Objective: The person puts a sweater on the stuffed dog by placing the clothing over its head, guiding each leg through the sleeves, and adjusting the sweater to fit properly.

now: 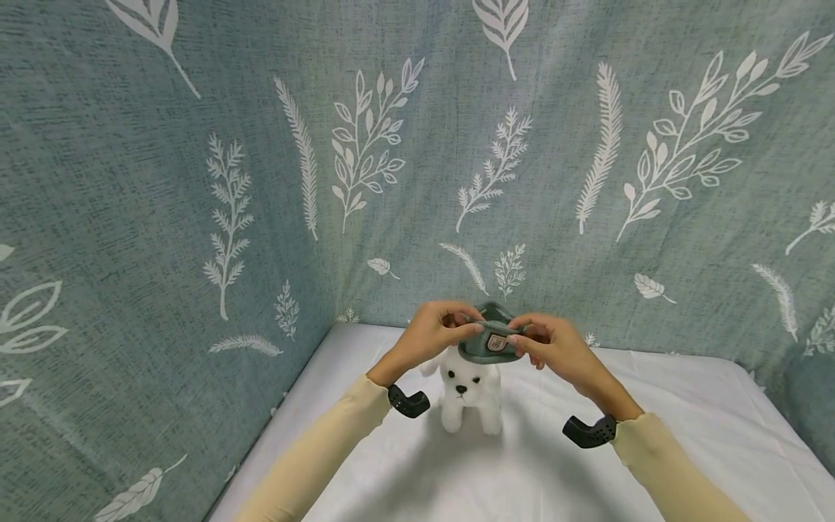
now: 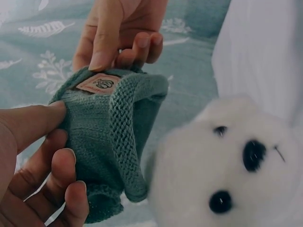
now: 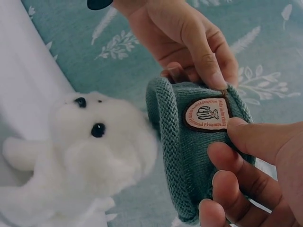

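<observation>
A small green knitted hat (image 1: 474, 346) with a rolled brim and a sewn-on patch (image 3: 207, 113) is held up between two hands. On one side my left hand (image 1: 433, 332) pinches its edge, thumb in front and fingers behind. Opposite, the right hand (image 1: 554, 341) grips the other side, thumb beside the patch. Right at the hat's brim is a white plush dog (image 1: 462, 380) with black eyes and nose, standing on the bed-like surface and facing me. In the left wrist view the brim opening of the hat (image 2: 125, 137) is turned toward the dog's head (image 2: 189, 161).
White cloth (image 1: 620, 464) covers the surface under the dog. Blue-green fabric with white leaf prints (image 1: 417, 181) hangs behind and along the left side. Each wrist wears a black device, one on the left (image 1: 409, 402) and one on the right (image 1: 589, 432).
</observation>
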A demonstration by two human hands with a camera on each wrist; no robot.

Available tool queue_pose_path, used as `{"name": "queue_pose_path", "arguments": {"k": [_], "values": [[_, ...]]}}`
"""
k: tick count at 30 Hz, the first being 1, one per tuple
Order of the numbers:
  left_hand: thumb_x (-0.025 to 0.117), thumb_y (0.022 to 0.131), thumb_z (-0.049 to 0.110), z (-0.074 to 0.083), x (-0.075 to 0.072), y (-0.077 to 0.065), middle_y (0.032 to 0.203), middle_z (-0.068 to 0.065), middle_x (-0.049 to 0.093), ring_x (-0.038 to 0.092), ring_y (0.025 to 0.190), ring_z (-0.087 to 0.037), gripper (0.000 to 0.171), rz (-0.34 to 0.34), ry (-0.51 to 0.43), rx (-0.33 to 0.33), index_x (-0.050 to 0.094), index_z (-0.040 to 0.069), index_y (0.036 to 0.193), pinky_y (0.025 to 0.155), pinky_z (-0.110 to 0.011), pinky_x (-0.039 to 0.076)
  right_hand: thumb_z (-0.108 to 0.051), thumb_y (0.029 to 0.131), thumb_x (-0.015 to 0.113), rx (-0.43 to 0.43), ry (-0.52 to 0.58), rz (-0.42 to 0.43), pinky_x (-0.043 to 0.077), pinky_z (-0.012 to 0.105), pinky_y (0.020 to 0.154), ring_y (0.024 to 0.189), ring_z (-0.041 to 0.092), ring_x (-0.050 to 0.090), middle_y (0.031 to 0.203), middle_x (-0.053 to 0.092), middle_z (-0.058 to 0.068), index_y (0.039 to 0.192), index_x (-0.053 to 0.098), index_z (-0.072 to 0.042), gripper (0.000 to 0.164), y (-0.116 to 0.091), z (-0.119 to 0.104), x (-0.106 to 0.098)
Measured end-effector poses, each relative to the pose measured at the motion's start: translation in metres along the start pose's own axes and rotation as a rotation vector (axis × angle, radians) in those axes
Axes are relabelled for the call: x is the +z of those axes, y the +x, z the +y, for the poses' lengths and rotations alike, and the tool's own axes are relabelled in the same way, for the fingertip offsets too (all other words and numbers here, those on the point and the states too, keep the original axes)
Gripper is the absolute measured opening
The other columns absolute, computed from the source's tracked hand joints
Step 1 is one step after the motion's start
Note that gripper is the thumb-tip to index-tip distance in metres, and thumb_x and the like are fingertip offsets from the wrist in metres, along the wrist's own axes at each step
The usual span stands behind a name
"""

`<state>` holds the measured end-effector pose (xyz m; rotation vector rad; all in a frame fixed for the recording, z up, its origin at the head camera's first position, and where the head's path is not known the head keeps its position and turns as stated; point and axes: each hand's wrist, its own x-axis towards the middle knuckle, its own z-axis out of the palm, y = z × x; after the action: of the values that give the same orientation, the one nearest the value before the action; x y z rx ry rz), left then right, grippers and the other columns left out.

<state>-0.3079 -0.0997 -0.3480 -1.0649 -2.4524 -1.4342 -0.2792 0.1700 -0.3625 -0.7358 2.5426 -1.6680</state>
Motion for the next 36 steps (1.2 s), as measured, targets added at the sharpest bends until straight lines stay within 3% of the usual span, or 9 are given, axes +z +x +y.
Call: {"name": "queue_pose_path", "arguments": {"k": [10,17,27,36], "values": [[0.073,0.098,0.032,-0.014,-0.008,-0.014,0.083,-0.001,0.066,0.061,0.068,-0.036,0.015,-0.017,-0.003,-0.022,0.077,0.024,0.111,0.062,-0.038,0.054,-0.029,0.101,0.069,0.007,-0.026,-0.049,0.051,0.034,0.06,0.067,0.025,0.055,0.089,0.07,0.011,0.121,0.069,-0.019,0.023,0.003,0.0,0.016],[0.073,0.098,0.033,-0.017,-0.016,-0.021,0.082,0.001,0.067,0.063,0.07,-0.037,0.016,-0.02,0.023,-0.033,0.077,0.025,0.111,0.062,-0.04,0.054,-0.03,0.101,0.069,-0.004,-0.024,-0.069,0.051,0.035,0.06,0.069,0.032,0.057,0.088,0.069,0.013,0.123,0.069,-0.014,0.027,0.004,-0.001,0.026],[0.074,0.098,0.025,-0.021,-0.023,-0.027,0.078,0.003,0.066,0.051,0.058,-0.013,0.011,-0.029,0.075,-0.006,0.078,0.022,0.108,0.055,-0.029,0.043,-0.03,0.1,0.07,-0.002,-0.037,-0.094,0.049,0.034,0.058,0.066,0.023,0.054,0.084,0.067,0.012,0.123,0.069,-0.015,0.028,0.007,0.001,0.038],[0.074,0.097,0.027,-0.027,-0.023,-0.031,0.077,0.004,0.067,0.057,0.058,-0.017,0.008,-0.071,0.14,-0.004,0.08,0.021,0.1,0.055,-0.028,0.048,-0.038,0.102,0.065,0.042,-0.108,-0.055,0.047,0.032,0.055,0.069,0.021,0.055,0.075,0.06,0.006,0.113,0.075,-0.02,0.024,0.008,0.004,0.037]]}}
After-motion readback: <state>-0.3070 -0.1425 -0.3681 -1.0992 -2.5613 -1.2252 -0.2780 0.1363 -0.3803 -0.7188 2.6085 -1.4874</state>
